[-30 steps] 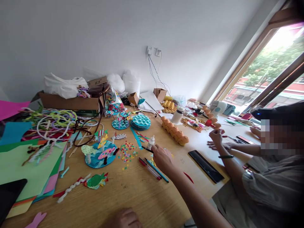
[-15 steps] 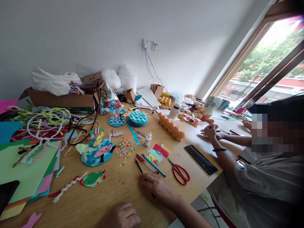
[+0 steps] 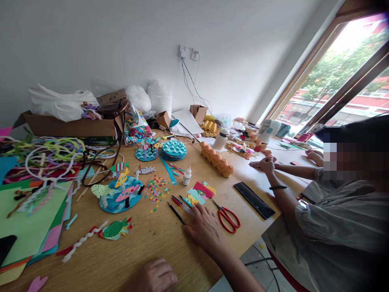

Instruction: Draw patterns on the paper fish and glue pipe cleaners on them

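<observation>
My right hand [image 3: 206,229] lies over a row of pens, its fingers stretched forward and covering part of a blue pen [image 3: 185,201] and a clear-barrelled pen [image 3: 180,204]. Beside its thumb is a black pencil [image 3: 176,213], lying on the table. My left hand [image 3: 156,276] rests at the near edge of the view with fingers curled together and nothing visible in them. Red-handled scissors [image 3: 228,219] lie just right of my right hand. Beyond the pens are coloured paper scraps [image 3: 200,192] and a white glue bottle [image 3: 187,177].
A blue base with paper fish [image 3: 121,198] and a green paper fish [image 3: 115,229] lie left. Coloured sheets [image 3: 33,219] are stacked farther left. An orange egg-carton strip [image 3: 216,159] and a black case [image 3: 253,199] lie right, near another person's hands [image 3: 264,165].
My right hand has slid right and forward, off the black pencil and onto the neighbouring pens. My left hand stays about where it was. The view has shifted slightly.
</observation>
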Demonstrator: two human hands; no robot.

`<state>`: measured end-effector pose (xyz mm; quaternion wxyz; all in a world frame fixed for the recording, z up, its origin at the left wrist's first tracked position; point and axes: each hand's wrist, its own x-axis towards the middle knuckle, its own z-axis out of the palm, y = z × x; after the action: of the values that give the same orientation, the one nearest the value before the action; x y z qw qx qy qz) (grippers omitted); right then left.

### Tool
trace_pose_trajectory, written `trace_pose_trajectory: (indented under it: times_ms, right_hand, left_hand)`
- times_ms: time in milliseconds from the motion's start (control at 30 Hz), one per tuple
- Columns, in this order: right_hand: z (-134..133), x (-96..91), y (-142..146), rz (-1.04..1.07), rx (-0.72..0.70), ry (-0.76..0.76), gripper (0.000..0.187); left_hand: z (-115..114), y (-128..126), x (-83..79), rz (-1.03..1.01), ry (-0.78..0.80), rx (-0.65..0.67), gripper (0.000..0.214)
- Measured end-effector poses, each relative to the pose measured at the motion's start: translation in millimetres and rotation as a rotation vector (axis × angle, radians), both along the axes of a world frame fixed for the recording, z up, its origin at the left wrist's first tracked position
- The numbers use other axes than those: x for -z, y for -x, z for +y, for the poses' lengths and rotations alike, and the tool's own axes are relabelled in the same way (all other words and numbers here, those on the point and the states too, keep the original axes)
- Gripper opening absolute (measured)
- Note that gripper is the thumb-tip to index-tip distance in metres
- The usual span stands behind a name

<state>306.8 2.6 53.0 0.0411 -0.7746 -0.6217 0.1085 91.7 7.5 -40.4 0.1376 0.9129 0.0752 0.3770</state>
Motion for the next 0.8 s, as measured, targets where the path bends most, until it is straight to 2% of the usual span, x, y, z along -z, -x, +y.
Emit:
trace_pose_trajectory:
  times_ms: [100, 233, 367, 633, 800]
  right_hand:
    - [5.3, 1.6, 6.1, 0.007, 0.058, 0.062, 0.055]
    - [12.3, -1.7, 10.8, -0.006, 0.064, 0.109, 0.043]
    - [19.7, -7.2, 14.4, -0.056, 0.047, 0.178, 0.038]
    - [32.3, 2.3, 20.9, -0.107, 0.07, 0.18, 0.043]
    - [34.8, 2.6, 7.3, -0.113, 0.101, 0.182, 0.038]
  left_hand:
    - [0.5, -0.5, -1.4, -0.007, 0.0, 0.009, 0.04]
    - [1.1, -0.7, -3.1, -0.008, -0.007, 0.006, 0.044]
    - [1.3, -0.6, -3.7, -0.015, -0.014, 0.007, 0.043]
    - [-0.3, -1.6, -2.4, 0.01, -0.014, 0.009, 0.047]
    - [-0.7, -2.7, 0.4, 0.02, 0.004, 0.007, 0.045]
